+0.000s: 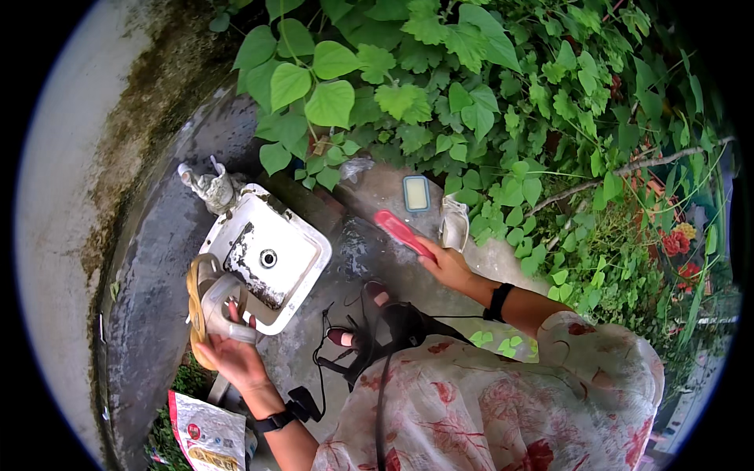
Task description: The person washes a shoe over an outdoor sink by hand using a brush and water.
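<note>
My left hand (230, 356) grips a pale strapped sandal (221, 297) with a tan sole, tilted over the left rim of a dirty white sink basin (318, 250). Dark grime coats part of the basin's inside around its drain. In my right hand (445, 265) is a pink-red scrubbing brush (393, 228), held by its handle apart from the sandal. A pale shoe (454, 224) lies on the ground just beyond that hand. Close to it sits a blue-rimmed soap dish (416, 193) with a pale yellow block inside.
A crumpled grey-white cloth or bag (215, 188) touches the basin's far left corner. Leafy vines (412, 88) overhang the far side and right. Clear plastic (356, 168) lies beneath them. A printed sack (212, 433) stands lower left, and a stained wall (76, 206) curves along the left.
</note>
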`<action>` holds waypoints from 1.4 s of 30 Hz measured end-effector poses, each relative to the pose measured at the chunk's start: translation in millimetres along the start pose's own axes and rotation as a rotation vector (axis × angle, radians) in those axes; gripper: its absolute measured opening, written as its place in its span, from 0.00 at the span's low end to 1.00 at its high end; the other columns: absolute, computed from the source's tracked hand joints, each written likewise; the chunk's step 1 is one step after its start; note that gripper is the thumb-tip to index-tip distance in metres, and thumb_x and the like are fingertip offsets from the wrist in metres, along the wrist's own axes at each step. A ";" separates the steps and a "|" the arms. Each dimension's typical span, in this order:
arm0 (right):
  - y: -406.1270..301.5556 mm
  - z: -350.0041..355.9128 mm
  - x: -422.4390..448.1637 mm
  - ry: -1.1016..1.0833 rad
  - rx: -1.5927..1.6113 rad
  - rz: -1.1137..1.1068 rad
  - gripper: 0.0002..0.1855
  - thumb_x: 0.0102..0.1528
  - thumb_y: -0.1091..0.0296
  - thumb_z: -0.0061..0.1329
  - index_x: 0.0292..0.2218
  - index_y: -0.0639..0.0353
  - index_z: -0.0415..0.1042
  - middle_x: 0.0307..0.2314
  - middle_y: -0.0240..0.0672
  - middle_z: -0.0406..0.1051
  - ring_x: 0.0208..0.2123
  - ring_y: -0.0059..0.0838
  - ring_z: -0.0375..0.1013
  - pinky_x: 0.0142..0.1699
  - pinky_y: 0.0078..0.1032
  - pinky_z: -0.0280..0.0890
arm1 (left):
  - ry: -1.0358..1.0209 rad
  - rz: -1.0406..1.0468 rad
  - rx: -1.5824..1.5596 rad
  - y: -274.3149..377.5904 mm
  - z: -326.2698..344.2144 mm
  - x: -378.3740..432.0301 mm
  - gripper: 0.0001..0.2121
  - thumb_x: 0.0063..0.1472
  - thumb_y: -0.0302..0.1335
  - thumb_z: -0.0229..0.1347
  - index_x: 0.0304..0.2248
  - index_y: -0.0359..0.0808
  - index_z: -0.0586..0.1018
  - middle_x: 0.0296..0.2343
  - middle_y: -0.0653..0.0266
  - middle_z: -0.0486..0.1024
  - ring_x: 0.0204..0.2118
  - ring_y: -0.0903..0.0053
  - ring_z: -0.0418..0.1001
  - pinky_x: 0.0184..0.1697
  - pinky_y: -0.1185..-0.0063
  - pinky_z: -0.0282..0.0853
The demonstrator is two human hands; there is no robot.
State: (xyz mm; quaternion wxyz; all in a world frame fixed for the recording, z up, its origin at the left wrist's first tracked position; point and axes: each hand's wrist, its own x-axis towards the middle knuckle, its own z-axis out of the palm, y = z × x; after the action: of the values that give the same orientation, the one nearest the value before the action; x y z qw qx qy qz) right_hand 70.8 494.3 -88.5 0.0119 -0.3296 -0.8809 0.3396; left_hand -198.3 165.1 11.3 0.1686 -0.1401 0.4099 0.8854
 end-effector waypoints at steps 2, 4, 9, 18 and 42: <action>49.8 10.6 -8.4 0.113 -0.151 0.150 0.28 0.57 0.56 0.45 0.58 0.37 0.57 0.23 0.47 0.73 0.26 0.51 0.73 0.32 0.44 0.67 | -0.092 -0.010 0.072 0.8 -5.1 -2.0 0.35 0.61 0.57 0.42 0.60 0.43 0.57 0.58 0.65 0.59 0.58 0.64 0.61 0.50 0.58 0.59; 83.1 29.1 -4.0 0.160 -0.222 0.274 0.28 0.57 0.57 0.44 0.58 0.38 0.57 0.23 0.48 0.73 0.25 0.52 0.73 0.32 0.46 0.66 | -0.055 -0.003 0.056 0.5 -7.9 -3.3 0.36 0.60 0.57 0.43 0.60 0.43 0.56 0.59 0.65 0.58 0.58 0.62 0.60 0.50 0.57 0.58; 109.0 76.2 33.1 0.217 -0.158 0.327 0.28 0.57 0.58 0.43 0.59 0.40 0.56 0.22 0.50 0.73 0.24 0.52 0.73 0.32 0.47 0.66 | -0.088 -0.031 0.144 -1.4 -9.7 -2.6 0.37 0.59 0.57 0.46 0.60 0.42 0.56 0.59 0.66 0.56 0.59 0.60 0.58 0.51 0.53 0.56; 102.7 85.4 99.7 0.263 -0.187 0.467 0.30 0.57 0.57 0.42 0.60 0.37 0.54 0.23 0.50 0.74 0.25 0.52 0.74 0.32 0.48 0.67 | -0.195 -0.086 0.109 -4.2 -21.9 -7.6 0.36 0.59 0.56 0.47 0.58 0.38 0.60 0.56 0.63 0.62 0.56 0.60 0.63 0.46 0.54 0.63; 117.3 62.3 129.0 0.273 -0.246 0.266 0.28 0.57 0.53 0.43 0.59 0.33 0.57 0.25 0.45 0.75 0.27 0.48 0.75 0.33 0.45 0.69 | -0.034 -0.108 0.060 -30.0 -25.1 -22.4 0.35 0.60 0.56 0.44 0.59 0.39 0.59 0.56 0.63 0.62 0.56 0.61 0.64 0.46 0.52 0.64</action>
State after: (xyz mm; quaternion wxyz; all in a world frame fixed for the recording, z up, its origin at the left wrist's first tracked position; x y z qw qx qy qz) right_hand 21.7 598.2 -233.7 0.0456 -0.4846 -0.8548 0.1803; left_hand -162.9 159.7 -16.0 0.2271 -0.1418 0.4250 0.8647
